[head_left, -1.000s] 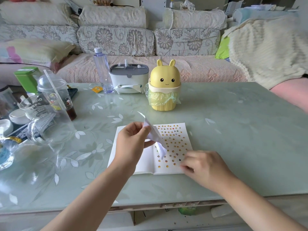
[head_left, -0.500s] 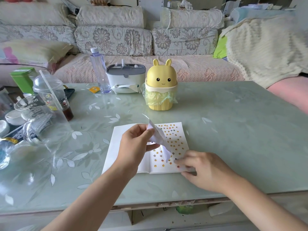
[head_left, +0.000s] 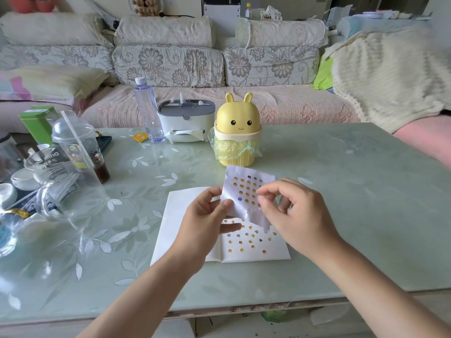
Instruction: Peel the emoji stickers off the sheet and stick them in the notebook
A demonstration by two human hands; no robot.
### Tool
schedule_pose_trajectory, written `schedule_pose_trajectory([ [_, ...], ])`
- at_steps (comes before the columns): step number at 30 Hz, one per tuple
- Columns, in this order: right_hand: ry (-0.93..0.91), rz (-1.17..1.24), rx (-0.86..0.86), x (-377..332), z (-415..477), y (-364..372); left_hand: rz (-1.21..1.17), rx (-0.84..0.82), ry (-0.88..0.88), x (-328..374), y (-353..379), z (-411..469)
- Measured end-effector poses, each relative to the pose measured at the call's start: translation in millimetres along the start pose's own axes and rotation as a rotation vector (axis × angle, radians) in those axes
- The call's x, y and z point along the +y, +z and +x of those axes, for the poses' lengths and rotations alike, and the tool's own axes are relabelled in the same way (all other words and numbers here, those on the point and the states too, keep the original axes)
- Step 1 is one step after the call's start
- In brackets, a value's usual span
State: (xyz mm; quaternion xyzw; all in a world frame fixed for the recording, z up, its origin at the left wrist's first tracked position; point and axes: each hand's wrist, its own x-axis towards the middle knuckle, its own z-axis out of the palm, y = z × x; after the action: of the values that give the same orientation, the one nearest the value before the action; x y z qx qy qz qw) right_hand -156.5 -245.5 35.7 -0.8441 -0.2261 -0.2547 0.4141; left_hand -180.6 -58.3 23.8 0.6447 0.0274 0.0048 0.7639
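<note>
An open white notebook (head_left: 185, 215) lies flat on the table in front of me, its right page dotted with several small emoji stickers. Above it I hold up the sticker sheet (head_left: 244, 189), a crumpled whitish sheet with rows of tiny yellow and blue emoji. My left hand (head_left: 207, 223) pinches the sheet's left edge between thumb and fingers. My right hand (head_left: 295, 215) is raised at the sheet's right side, thumb and forefinger pinched together on its surface; whether a sticker is between them I cannot see.
A yellow bunny-shaped bin (head_left: 238, 132) with a green bag stands just behind the notebook. A grey tissue box (head_left: 185, 123) and a water bottle (head_left: 147, 111) stand farther back. Plastic cups (head_left: 73, 147) and clutter fill the left side. A sofa (head_left: 170, 64) runs behind the green glass table (head_left: 353, 203).
My right hand has lifted off the notebook's right page and come up to the sheet. My left hand has turned the sheet so its sticker side faces me.
</note>
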Motion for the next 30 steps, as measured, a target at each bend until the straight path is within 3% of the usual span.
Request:
schedule_pose_trajectory([
  [7,-0.073,-0.142,0.009,-8,3,26,-0.299,-0.108,-0.110,-1,-1,-2],
  [12,-0.157,-0.225,0.089,-10,6,33,-0.388,-0.021,-0.135,-6,-4,4],
  [16,-0.144,-0.202,0.072,-12,7,34,-0.362,-0.039,-0.134,-7,-6,6],
  [21,-0.016,-0.181,-0.083,-12,8,34,-0.255,-0.084,-0.101,-5,-8,4],
  [30,-0.012,-0.282,-0.186,-8,10,24,-0.078,-0.086,-0.087,3,-7,5],
])
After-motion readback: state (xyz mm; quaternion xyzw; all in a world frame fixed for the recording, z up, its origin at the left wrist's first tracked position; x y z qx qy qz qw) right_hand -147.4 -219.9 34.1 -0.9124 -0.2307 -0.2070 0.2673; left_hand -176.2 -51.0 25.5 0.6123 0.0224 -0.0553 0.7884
